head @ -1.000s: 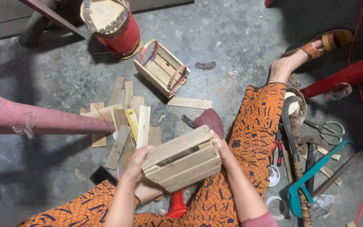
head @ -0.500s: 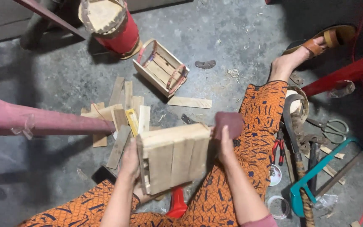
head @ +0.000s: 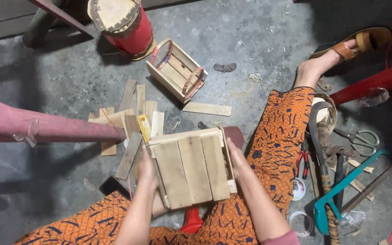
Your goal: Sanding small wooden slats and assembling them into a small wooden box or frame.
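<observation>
I hold a small crate (head: 191, 168) made of pale wooden slats between both hands, its slatted face turned up toward the camera. My left hand (head: 147, 170) grips its left side. My right hand (head: 236, 156) presses flat against its right side. The crate hovers above my lap, over orange patterned fabric (head: 273, 149). A dark reddish block (head: 235, 134) peeks out behind the crate's upper right corner.
Loose wooden slats (head: 132, 118) lie on the concrete floor to the left. A second small crate (head: 177, 70) sits farther off, near a red drum (head: 125, 25). Tools lie at right: scissors (head: 361, 138), a teal hacksaw (head: 341, 195), red pliers (head: 302, 161), tape rolls (head: 301, 222). A pink bar (head: 51, 127) crosses from the left.
I have turned the crate in my hands from a tilted, edge-on pose to a flat face-up one, and my hands have shifted to its left and right sides.
</observation>
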